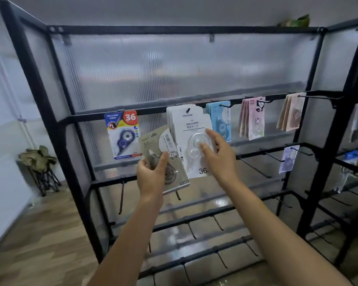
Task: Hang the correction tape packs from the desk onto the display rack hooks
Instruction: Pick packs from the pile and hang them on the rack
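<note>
- Correction tape pack, beige/grey card [163, 159] – held in front of the display rack [50, 124], tilted w/ top leaning left, lower-left of the white stack.
- Left hand [151, 174] – nearest the camera w/ its forearm; fingers and thumb curled round the beige pack's lower half, thumb across the front.
- Right hand [219, 153] – fingers nearly straight, spread a bit, fingertips [204, 146] pressed on the clear blister of the front white pack; nothing gripped.
- White packs [191, 141] – a stack on a hook [187, 110] of the rack's upper bar, approx mid-rack; "36" printed at the bottom of the front one.
- Blue/red pack [123, 135] – same bar, left of the white stack, big "36" at its top right, partly behind the beige pack's left edge.
- Light blue packs [220, 118] – same bar, just right of the white stack, partly hidden behind the right hand.
- Pink packs [253, 118] – further right on that bar; tan packs [291, 112] beyond them near the rack's right post.
- Purple pack [288, 158] – one bar lower, right side.
- Lower bars – bare hooks, e.g. [191, 231].
- Plant on a stand [38, 162] – on the floor left of the rack, behind it.
</note>
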A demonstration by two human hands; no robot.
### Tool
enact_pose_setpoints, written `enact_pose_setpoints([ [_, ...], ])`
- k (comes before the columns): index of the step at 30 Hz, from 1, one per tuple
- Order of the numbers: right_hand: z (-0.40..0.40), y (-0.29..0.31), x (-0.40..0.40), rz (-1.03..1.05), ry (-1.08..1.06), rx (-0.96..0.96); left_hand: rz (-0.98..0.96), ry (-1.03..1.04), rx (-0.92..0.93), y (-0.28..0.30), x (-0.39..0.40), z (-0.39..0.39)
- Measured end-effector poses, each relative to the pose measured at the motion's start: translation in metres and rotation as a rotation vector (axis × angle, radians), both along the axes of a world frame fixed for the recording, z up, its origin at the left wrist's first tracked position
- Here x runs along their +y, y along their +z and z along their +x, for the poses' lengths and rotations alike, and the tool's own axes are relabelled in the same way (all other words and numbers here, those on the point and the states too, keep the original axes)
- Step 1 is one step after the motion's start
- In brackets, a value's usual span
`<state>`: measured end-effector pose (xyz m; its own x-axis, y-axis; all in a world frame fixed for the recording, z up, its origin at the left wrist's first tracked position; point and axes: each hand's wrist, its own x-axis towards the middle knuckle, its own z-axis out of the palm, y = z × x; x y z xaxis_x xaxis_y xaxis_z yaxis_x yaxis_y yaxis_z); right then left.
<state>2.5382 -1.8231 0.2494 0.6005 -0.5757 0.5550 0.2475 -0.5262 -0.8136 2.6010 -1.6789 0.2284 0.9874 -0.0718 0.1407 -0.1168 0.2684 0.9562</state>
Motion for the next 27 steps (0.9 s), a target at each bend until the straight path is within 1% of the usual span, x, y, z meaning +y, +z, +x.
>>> enact_pose_setpoints([
  [6,0.036,0.017,-0.014,-0.015,0.041,-0.024,-0.049,0.0,-0.038,0.008,-0.019,0.033],
  [14,0.049,0.019,-0.032,0.02,0.104,-0.04,-0.056,0.015,-0.069,0.012,-0.036,0.039],
  [22,0.056,0.017,-0.043,0.009,0.135,0.007,-0.029,0.063,-0.116,0.008,-0.041,0.036],
  [27,0.061,0.011,-0.044,-0.035,0.098,0.038,0.056,0.108,-0.157,0.004,-0.041,0.033],
])
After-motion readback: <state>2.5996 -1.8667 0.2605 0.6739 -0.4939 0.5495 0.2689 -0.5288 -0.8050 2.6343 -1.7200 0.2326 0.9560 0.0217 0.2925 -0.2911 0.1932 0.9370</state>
